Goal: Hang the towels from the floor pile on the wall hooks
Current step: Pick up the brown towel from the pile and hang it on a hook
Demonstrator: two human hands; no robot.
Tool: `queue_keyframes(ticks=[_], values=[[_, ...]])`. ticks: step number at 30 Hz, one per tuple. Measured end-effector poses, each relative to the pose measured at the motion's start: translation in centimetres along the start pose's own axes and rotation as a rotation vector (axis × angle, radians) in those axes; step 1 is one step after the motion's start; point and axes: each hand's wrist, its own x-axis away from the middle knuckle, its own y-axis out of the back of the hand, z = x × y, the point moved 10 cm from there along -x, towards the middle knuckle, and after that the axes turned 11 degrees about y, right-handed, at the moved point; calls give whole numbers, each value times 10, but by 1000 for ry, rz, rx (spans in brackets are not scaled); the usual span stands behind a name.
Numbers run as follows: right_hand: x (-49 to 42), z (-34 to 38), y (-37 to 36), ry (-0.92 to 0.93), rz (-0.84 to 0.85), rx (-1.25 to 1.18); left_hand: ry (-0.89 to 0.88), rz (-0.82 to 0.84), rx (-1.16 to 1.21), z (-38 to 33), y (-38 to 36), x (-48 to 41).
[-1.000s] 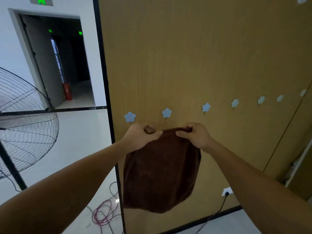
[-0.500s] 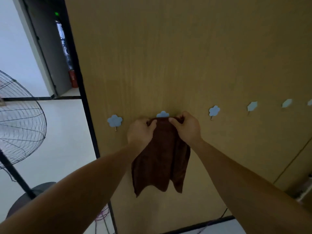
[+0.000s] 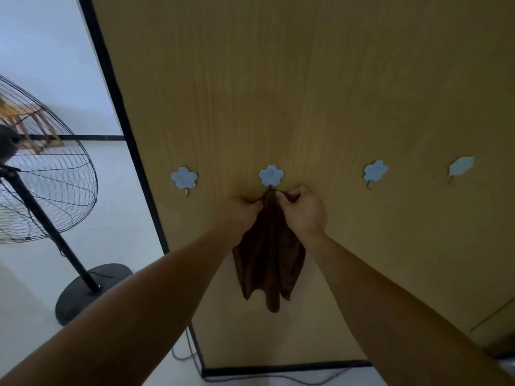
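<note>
Both hands pinched shut on top edge of brown towel [image 3: 269, 254], bunched right under second flower hook [image 3: 271, 176] on wood wall panel [image 3: 306, 93]. Left hand [image 3: 242, 215] on left side, right hand [image 3: 303, 211] on right. Rest of towel draped down flat against panel. Standing fan [image 3: 41, 190] far left.

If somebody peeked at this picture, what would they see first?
First, two hands, the left hand and the right hand, in the middle, pinching a brown towel right under a blue flower hook on the wooden wall. More blue hooks sit in a row beside it, and a big black fan stands at the left.
</note>
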Motion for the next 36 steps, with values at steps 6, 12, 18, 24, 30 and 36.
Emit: queue_keyframes(ticks=[6,12,18,24,30,36], values=[[4,25,20,236,-113,385,-192,-218,-623,-23,6,16],[17,29,-7,395,94,-49,-626,-380,-657,-39,-6,47],[35,4,-34,235,286,-249,-502,88,-236,-13,-24,44],[53,-25,-56,-5,427,-345,-254,343,-16,13,-33,27],[65,-28,-53,42,398,-182,-222,301,-201,45,-37,23],[117,-64,-55,-144,472,92,-230,381,-367,75,-50,22]])
